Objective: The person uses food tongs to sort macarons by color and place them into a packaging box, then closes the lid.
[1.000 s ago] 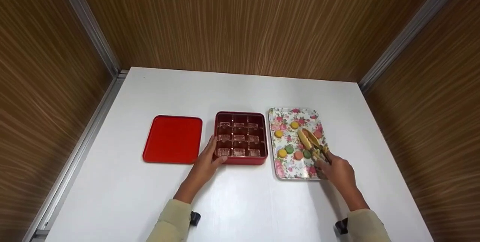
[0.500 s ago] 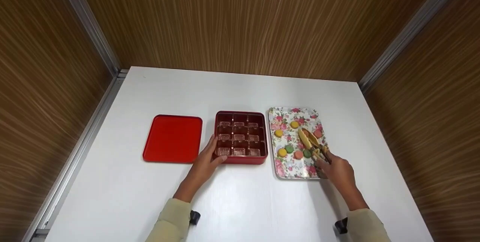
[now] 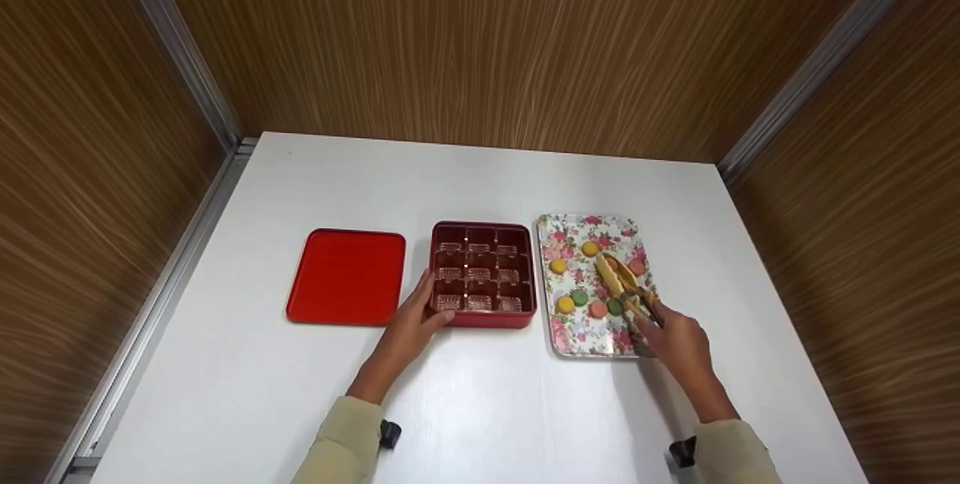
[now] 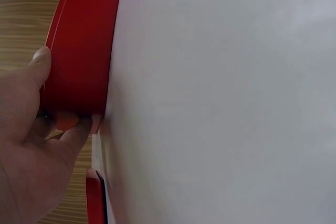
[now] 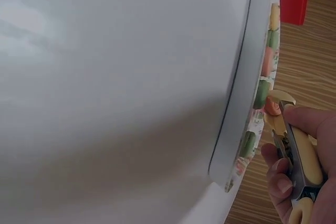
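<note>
My left hand (image 3: 409,330) grips the near left corner of a red square box (image 3: 491,321), thumb at its front and fingers along its side. The box holds a clear divided insert (image 3: 480,274) with square compartments. My right hand (image 3: 681,345) holds tongs (image 3: 611,278) with cream-yellow tips and a metal grip, over a floral tray (image 3: 592,349). A pink macaron (image 5: 272,107) shows between the tong tips in the right wrist view. Around it on the tray lie yellow macarons (image 3: 558,266), green macarons (image 3: 579,297) and pink macarons (image 3: 598,309).
A flat red lid (image 3: 346,278) lies left of the box on the white table (image 3: 480,401). Wood-grain panels (image 3: 480,41) rise behind and at both sides of the table. The tray stands just right of the box.
The tong tips have drawn slightly closer together around the pink macaron. The left hand, box, lid and tray have stayed in place.
</note>
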Tool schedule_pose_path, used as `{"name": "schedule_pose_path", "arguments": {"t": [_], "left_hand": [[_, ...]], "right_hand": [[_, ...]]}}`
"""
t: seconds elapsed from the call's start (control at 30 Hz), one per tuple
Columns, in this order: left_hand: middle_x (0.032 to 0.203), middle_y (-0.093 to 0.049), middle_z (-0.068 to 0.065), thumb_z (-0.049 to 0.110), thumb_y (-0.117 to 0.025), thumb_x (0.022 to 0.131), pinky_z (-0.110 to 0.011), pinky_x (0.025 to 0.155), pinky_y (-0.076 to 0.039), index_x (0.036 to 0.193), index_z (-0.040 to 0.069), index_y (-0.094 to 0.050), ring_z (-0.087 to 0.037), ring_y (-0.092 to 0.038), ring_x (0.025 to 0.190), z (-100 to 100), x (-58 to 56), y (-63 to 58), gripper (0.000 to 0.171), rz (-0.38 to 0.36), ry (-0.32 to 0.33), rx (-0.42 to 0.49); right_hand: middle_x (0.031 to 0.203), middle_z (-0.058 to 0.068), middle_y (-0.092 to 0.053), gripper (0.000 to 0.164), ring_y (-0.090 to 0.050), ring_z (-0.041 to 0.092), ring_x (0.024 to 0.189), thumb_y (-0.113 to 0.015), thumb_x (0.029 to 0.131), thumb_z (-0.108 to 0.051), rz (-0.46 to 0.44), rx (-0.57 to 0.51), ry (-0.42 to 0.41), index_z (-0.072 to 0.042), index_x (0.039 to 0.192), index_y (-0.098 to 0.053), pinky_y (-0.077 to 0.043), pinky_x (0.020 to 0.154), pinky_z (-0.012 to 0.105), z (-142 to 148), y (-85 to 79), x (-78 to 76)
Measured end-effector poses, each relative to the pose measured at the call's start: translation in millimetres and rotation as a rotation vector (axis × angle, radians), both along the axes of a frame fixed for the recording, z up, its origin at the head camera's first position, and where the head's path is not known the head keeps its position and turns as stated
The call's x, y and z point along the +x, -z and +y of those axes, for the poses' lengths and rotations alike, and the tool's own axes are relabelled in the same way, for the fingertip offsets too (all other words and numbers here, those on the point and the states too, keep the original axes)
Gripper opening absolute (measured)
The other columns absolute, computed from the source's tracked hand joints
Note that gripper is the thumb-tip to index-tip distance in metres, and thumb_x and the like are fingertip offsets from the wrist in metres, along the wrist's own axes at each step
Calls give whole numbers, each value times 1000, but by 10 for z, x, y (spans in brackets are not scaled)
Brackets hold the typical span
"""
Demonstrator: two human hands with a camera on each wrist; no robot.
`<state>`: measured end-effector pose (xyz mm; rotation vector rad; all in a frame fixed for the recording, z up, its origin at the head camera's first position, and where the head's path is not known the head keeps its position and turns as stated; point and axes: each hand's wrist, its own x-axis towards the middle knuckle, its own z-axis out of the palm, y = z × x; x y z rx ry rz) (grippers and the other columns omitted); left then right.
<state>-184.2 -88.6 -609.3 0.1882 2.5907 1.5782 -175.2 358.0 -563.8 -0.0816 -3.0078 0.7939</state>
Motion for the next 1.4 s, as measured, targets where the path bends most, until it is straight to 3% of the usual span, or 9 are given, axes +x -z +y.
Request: {"name": "schedule_pose_path", "arguments": {"t": [0.37, 0.63, 0.73, 0.87, 1.03, 1.4], "left_hand": [[171, -11, -1, 39, -66, 98, -51, 124, -21, 163, 23, -16, -26, -13, 156, -3, -4, 8, 84, -5, 2, 5], [171, -11, -1, 36, -66, 98, -50, 124, -20, 163, 22, -17, -26, -13, 156, -10, -5, 11, 83, -5, 1, 31], [171, -11, -2, 36, -66, 98, -50, 124, -20, 163, 23, -17, -26, -13, 156, -9, -3, 13, 83, -7, -3, 39], [170, -11, -2, 36, -67, 98, -50, 125, -19, 163, 22, -17, -27, -13, 156, -3, -8, 14, 83, -5, -7, 35], [170, -12, -2, 36, -67, 97, -50, 125, -19, 163, 23, -17, -27, -13, 156, 7, -13, 13, 83, -12, -13, 38], [170, -13, -2, 36, -68, 97, -52, 123, -22, 163, 23, -18, -29, -15, 156, 7, -4, -4, 84, 2, -10, 14]], "right_hand": [[119, 33, -66, 52, -69, 45, 101, -72, 94, -21, 107, 15, -35, 6, 137, -58, -55, 73, 53, -181, -138, 23], [117, 28, -70, 52, -71, 38, 96, -74, 93, -20, 145, -41, -63, 2, 137, -60, -55, 72, 48, -434, -260, 65], [114, 27, -71, 54, -72, 35, 89, -78, 90, -22, 179, -64, -82, 4, 135, -61, -56, 66, 43, -547, -288, 85], [113, 27, -71, 57, -71, 28, 80, -81, 88, -23, 208, -86, -103, 5, 134, -61, -52, 59, 36, -688, -309, 112], [111, 23, -73, 54, -65, 21, 76, -79, 90, -22, 190, -125, -143, 0, 135, -62, -50, 61, 33, -833, -316, 153], [97, 15, -75, 48, -67, 22, 74, -81, 87, -22, 220, -109, -212, -7, 131, -68, -54, 60, 38, -1239, -264, 195]]}}
